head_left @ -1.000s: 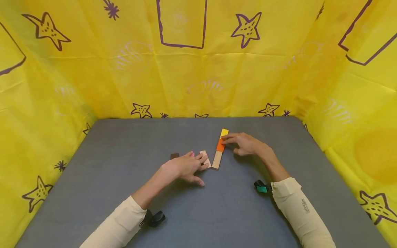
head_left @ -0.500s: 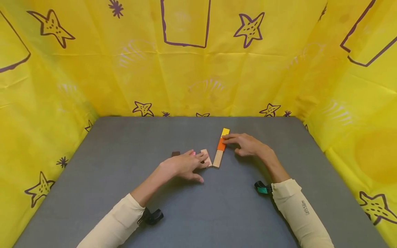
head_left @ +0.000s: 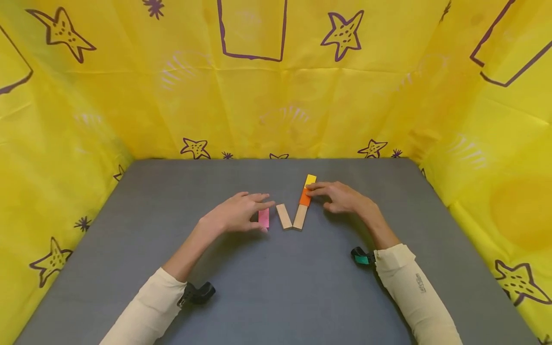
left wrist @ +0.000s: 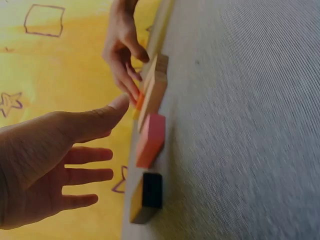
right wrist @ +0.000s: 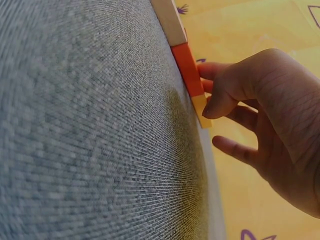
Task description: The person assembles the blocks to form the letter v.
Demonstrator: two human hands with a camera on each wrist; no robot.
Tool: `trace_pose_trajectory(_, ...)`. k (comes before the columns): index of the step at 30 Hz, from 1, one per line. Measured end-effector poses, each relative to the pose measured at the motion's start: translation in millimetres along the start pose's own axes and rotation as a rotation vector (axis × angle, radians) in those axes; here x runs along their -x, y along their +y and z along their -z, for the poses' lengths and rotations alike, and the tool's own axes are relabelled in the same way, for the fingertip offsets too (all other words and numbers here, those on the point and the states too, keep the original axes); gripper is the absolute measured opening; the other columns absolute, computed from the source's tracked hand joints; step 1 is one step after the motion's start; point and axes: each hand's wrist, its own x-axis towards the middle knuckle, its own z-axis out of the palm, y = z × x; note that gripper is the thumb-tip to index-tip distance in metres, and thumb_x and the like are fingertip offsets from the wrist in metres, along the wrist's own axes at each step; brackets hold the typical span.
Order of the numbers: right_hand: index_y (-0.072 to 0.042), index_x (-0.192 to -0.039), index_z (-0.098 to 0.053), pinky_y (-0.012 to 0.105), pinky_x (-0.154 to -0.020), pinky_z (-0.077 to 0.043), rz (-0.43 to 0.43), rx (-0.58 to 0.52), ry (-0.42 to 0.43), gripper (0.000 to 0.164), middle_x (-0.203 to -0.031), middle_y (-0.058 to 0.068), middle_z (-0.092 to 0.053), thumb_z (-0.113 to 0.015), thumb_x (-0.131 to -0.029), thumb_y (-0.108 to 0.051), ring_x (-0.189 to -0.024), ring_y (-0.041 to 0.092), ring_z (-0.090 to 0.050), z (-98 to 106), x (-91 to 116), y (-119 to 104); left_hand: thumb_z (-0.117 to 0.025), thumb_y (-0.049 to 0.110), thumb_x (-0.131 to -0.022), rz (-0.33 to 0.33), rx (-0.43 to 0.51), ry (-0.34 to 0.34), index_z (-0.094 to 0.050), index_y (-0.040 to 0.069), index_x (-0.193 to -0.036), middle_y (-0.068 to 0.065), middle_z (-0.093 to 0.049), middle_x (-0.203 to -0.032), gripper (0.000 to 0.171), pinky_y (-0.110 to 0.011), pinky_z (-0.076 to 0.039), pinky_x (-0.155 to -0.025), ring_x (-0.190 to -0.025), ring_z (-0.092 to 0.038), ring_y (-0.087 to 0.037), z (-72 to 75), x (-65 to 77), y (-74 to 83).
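Pink rectangular block (head_left: pixel 264 218) lies just beside the empty left hand (head_left: pixel 235 213), its fingers loosely spread; at right, the right hand (head_left: pixel 342 196), fingers extended, touches an orange rectangular block (head_left: pixel 304 198). From the head view, a dark rectangular block (left wrist: pixel 152 191) is hidden.

I count six small rectangular blocks from where I stand — two plain pale wooden blocks (head_left: pixel 283 217), one orange block (head_left: pixel 304 200), one yellow block (head_left: pixel 310 179), one pink block (head_left: pixel 264 219) and one dark, nearly black block (left wrist: pixel 152 191). There are two bare hands, one left hand (head_left: pixel 237 213) and one right hand (head_left: pixel 342 196), with two cream fabric sleeves (head_left: pixel 414 287) and two black wrist cameras (head_left: pixel 200 293). I see one grey, woven-looking tabletop (head_left: pixel 310 287). Yellow printed cloth (head_left: pixel 250 103) rises on three sides — its row just behind the table's far edge has three dark-outlined starfish drawings (head_left: pixel 373 148), one partly cut off, and two small spiky bursts (head_left: pixel 227 155).
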Motion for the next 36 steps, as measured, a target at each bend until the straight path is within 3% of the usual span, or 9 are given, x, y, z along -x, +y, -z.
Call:
trace_pose_trajectory(5,-0.006,-0.143,-0.064,0.049,-0.097,-0.052,0.01,-0.002,-0.001,0.061,-0.154,0.016,-0.058,-0.055,-0.084,0.007,-0.138,0.041,-0.058,-1,-1,2,-0.08,0.046,-0.091,0.003,0.012,0.044,-0.059,0.01,-0.149,-0.015,-0.059,-0.154,0.071,-0.057,-0.043,-0.12,-0.141,-0.059,-0.033,-7.7,1.2,-8.8)
trace_pose_trajectory(13,-0.007,-0.143,-0.064,0.05,-0.098,-0.051,0.006,-0.016,0.003,0.061,-0.155,0.015,-0.057,-0.056,-0.085,0.007,-0.139,0.041,-0.057,1,-2,1,-0.083,0.037,-0.09,-0.038,-0.012,0.069,-0.069,0.002,-0.134,-0.014,-0.075,-0.129,0.058,-0.043,-0.059,-0.1,-0.111,-0.072,-0.027,-16.1,-6.7,-8.1)
trace_pose_trajectory(22,-0.007,-0.143,-0.064,0.053,-0.106,-0.052,-0.012,-0.014,-0.014,0.059,-0.156,0.013,-0.056,-0.057,-0.087,0.007,-0.141,0.04,-0.056,1,-2,2,-0.082,0.035,-0.091,-0.03,0.009,0.076,-0.072,0.002,-0.13,-0.014,-0.076,-0.125,0.052,-0.039,-0.061,-0.094,-0.105,-0.072,-0.025,-16.0,-10.0,-10.2)
trace_pose_trajectory(29,-0.005,-0.142,-0.065,0.057,-0.111,-0.05,0.0,-0.015,0.003,0.058,-0.154,0.015,-0.058,-0.057,-0.086,0.007,-0.141,0.041,-0.056,2,-3,1,-0.08,0.033,-0.093,-0.027,-0.022,0.123,-0.074,0.004,-0.122,-0.012,-0.077,-0.118,0.041,-0.032,-0.057,-0.079,-0.091,-0.067,-0.02,-10.6,-11.5,-12.5)
trace_pose_trajectory(36,-0.005,-0.142,-0.065,0.058,-0.111,-0.049,-0.007,-0.017,0.005,0.058,-0.155,0.015,-0.057,-0.056,-0.086,0.007,-0.141,0.041,-0.055,0,-2,-1,-0.077,0.035,-0.096,0.026,-0.004,0.13,-0.07,0.005,-0.135,-0.014,-0.075,-0.127,0.05,-0.033,-0.058,-0.082,-0.099,-0.069,-0.023,-0.9,-17.2,-12.8)
